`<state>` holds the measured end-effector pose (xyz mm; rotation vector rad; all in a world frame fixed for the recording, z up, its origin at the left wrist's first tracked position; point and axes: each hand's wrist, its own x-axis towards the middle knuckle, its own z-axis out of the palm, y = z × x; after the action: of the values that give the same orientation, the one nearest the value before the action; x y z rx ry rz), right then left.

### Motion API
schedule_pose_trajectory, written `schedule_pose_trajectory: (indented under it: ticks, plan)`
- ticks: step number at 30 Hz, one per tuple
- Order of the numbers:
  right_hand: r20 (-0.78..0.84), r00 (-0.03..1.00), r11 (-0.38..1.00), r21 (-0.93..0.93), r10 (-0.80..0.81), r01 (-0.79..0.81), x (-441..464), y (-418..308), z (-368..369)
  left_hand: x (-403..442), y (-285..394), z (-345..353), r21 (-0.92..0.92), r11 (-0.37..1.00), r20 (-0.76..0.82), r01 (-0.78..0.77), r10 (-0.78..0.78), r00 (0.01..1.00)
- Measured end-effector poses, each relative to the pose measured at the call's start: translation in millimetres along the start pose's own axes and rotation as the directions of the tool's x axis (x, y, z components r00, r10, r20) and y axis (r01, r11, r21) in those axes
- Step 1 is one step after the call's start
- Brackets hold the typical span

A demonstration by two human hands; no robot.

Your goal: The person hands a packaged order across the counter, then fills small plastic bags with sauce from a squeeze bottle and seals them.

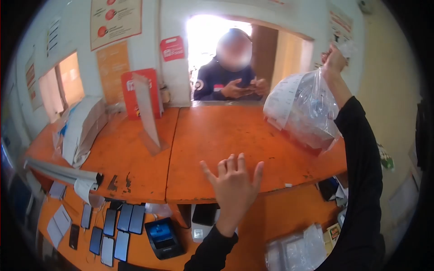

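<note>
My right hand (pixel 333 59) is raised at the upper right, its fingers closed round the gathered top of a clear plastic bag (pixel 312 106). Long printed receipts (pixel 285 97) lie against the bag's left side, and something red shows at its bottom. The bag hangs at the right end of the orange counter (pixel 217 135); whether it touches the top I cannot tell. Over the counter's front edge, my left hand (pixel 237 185) is held palm down with its fingers spread and nothing in it.
Behind the window opening a person (pixel 230 72) holds a phone. A sign stand (pixel 148 110) and a paper bag (pixel 83 128) occupy the counter's left. On the lower desk lie several phones (pixel 122 246), a card terminal (pixel 165 238) and plastic bags (pixel 296 248).
</note>
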<state>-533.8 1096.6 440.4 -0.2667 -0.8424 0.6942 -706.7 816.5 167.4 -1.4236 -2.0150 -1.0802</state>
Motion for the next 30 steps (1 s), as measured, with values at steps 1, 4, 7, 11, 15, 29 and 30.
schedule_pose_trajectory:
  ticks: [1, 4, 7, 11, 15, 29, 30]
  plan:
    - [-0.007, 1.000, 1.000, 0.001, 0.023, -0.022, 0.8, 8.0, -2.6, -0.4, 0.7, 0.1, -0.013, 1.000, -0.007, 0.000, 0.000, 1.000]
    - [-0.140, 0.986, 0.995, 0.067, 0.086, -0.077, -1.9, 41.2, -2.0, -1.0, 1.0, 5.0, -0.027, 0.999, -0.043, -0.022, 0.021, 0.999]
    - [-0.140, 0.990, 0.999, 0.035, 0.016, -0.011, 17.3, 69.8, -23.2, -1.1, 0.5, 6.2, -0.025, 0.999, -0.057, -0.030, 0.029, 0.998]
    - [-0.135, 0.982, 0.987, -0.080, 0.131, -0.142, 26.7, 75.2, -50.6, 0.5, 0.7, 6.5, -0.024, 0.999, -0.051, -0.030, 0.029, 0.998]
    - [0.249, 0.933, 0.795, -0.604, 0.259, -0.059, 8.4, 46.3, -69.1, 0.1, 1.9, 7.4, -0.033, 0.999, -0.069, -0.022, 0.020, 0.997]
    - [0.687, 0.686, 0.131, -0.723, 0.240, 0.679, -193.5, -1.7, -208.1, -5.8, 4.0, 9.0, -0.026, 0.999, -0.072, -0.040, 0.038, 0.997]
    - [0.694, 0.701, 0.126, -0.720, 0.166, 0.683, -194.8, 13.5, -209.5, -6.1, 4.2, 9.4, -0.025, 0.999, -0.080, -0.046, 0.044, 0.996]
